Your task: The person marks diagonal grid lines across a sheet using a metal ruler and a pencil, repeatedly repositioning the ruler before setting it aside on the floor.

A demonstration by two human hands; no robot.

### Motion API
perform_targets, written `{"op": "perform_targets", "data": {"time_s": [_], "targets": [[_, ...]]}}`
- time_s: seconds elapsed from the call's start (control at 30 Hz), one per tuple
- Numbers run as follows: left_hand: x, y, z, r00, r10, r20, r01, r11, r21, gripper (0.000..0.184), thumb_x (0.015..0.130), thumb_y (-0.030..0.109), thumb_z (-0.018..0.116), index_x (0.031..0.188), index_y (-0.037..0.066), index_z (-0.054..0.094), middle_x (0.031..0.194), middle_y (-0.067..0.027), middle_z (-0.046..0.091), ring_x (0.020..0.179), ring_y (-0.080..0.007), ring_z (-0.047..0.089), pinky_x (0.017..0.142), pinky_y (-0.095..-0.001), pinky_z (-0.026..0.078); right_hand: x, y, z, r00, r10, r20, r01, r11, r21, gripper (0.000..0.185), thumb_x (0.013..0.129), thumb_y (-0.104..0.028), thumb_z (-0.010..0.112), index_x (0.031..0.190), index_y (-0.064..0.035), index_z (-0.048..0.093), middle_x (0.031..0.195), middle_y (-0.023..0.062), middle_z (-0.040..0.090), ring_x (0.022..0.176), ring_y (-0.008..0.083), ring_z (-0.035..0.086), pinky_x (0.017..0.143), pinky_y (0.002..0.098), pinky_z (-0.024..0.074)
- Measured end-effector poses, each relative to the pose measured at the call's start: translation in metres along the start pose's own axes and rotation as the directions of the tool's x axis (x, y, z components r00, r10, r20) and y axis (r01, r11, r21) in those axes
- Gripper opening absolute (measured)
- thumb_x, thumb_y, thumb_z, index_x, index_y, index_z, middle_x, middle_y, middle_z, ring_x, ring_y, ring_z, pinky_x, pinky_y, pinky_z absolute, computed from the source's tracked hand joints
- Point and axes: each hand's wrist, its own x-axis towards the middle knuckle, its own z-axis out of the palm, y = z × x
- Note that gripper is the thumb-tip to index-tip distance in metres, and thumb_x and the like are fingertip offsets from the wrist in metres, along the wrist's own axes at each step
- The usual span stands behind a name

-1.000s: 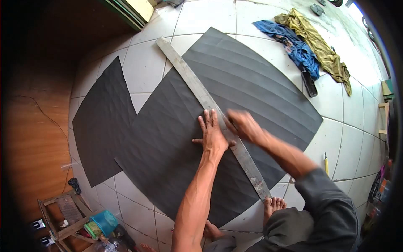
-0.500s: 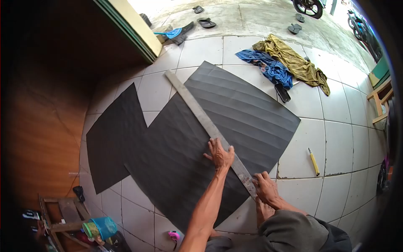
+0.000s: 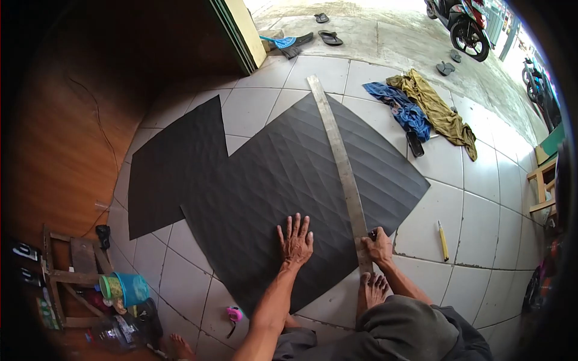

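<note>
Pale floor tiles in the head view lie beneath a black sheet, a long metal ruler across it. The left hand lies flat and empty, fingers spread, apparently steadying the sheet; the right hand curls at the ruler's near end, any grip unclear, beside a bare foot seemingly bracing it.
</note>
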Motion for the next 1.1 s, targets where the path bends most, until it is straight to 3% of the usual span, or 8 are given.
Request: {"op": "perform_targets", "data": {"time_s": [0.07,0.17,0.4,0.47,0.57,0.77,0.83,1.1], "targets": [[-0.006,-0.006,0.001,1.0,-0.003,-0.005,0.003,1.0,-0.004,0.058,0.104,0.037,0.044,0.159,0.021,0.037,0.167,-0.0101,0.029,0.155,-0.0348,0.022,0.123,-0.0641,0.009,-0.005,-0.003,-0.005,0.997,-0.059,-0.058,0.063,0.996,0.065,0.046,0.087,-0.029,0.074,0.12,0.0003,0.064,0.105,0.0219,0.073,0.101,0.0374,0.07,0.091,0.0432,0.0537],[-0.009,-0.016,0.0,0.999,0.017,-0.029,-0.016,1.0,0.01,0.058,0.104,0.038,0.044,0.159,0.022,0.037,0.167,-0.0089,0.03,0.155,-0.0338,0.023,0.123,-0.0643,0.008,0.009,0.011,0.001,0.983,-0.172,0.059,0.166,0.981,0.103,0.04,0.088,-0.026,0.071,0.123,-0.0053,0.071,0.114,0.0199,0.072,0.109,0.0366,0.069,0.096,0.0419,0.0524],[-0.007,-0.013,0.001,0.999,0.003,-0.036,-0.002,1.0,0.028,0.056,0.103,0.035,0.045,0.157,0.021,0.04,0.165,-0.0101,0.033,0.154,-0.0344,0.025,0.123,-0.0648,0.01,0.022,0.001,0.0,0.961,-0.257,0.101,0.244,0.962,0.127,0.037,0.088,-0.028,0.073,0.119,-0.007,0.074,0.109,0.0206,0.073,0.103,0.0372,0.07,0.091,0.041,0.053],[-0.005,-0.004,0.004,1.0,-0.001,-0.025,0.003,0.998,0.063,0.057,0.102,0.034,0.046,0.156,0.017,0.042,0.164,-0.013,0.034,0.153,-0.035,0.027,0.122,-0.066,0.012,0.024,-0.001,0.004,0.958,-0.274,0.086,0.262,0.957,0.127,0.036,0.087,-0.028,0.074,0.118,-0.009,0.075,0.106,0.0202,0.073,0.1,0.0375,0.07,0.089,0.0403,0.0533],[0.009,0.017,0.01,0.998,-0.015,-0.063,0.011,0.998,-0.06,0.06,0.101,0.03,0.051,0.155,0.006,0.041,0.163,-0.0184,0.033,0.153,-0.0359,0.027,0.121,-0.0667,0.013,0.031,-0.004,0.011,0.972,-0.207,0.116,0.188,0.97,0.151,0.036,0.087,-0.027,0.075,0.119,-0.0099,0.075,0.105,0.0191,0.073,0.097,0.0363,0.07,0.084,0.041,0.0525],[0.015,0.054,0.021,0.993,0.069,-0.093,-0.079,0.991,-0.11,0.061,0.1,0.033,0.052,0.156,0.01,0.041,0.164,-0.0165,0.033,0.153,-0.0349,0.027,0.121,-0.0663,0.011,0.025,-0.008,-0.002,0.935,-0.324,0.144,0.3,0.939,0.168,0.036,0.091,-0.022,0.072,0.125,-0.0113,0.072,0.091,0.0158,0.068,0.084,0.033,0.068,0.078,0.0399,0.0511],[0.015,0.056,0.024,0.995,0.062,-0.081,-0.069,0.994,-0.088,0.059,0.101,0.038,0.048,0.155,0.017,0.044,0.164,-0.0142,0.034,0.154,-0.0322,0.026,0.122,-0.066,0.009,0.026,-0.006,-0.003,0.928,-0.335,0.161,0.313,0.938,0.147,0.037,0.091,-0.022,0.072,0.127,-0.0116,0.072,0.091,0.0158,0.068,0.083,0.0325,0.068,0.078,0.0395,0.051],[0.014,0.058,0.023,0.995,0.066,-0.069,-0.072,0.994,-0.085,0.059,0.1,0.038,0.049,0.155,0.017,0.045,0.164,-0.0131,0.034,0.154,-0.0318,0.027,0.123,-0.0646,0.008,0.031,-0.004,-0.004,0.914,-0.359,0.188,0.33,0.929,0.168,0.037,0.093,-0.022,0.071,0.128,-0.0093,0.07,0.094,0.0173,0.07,0.085,0.0299,0.069,0.077,0.0371,0.0517]]}}
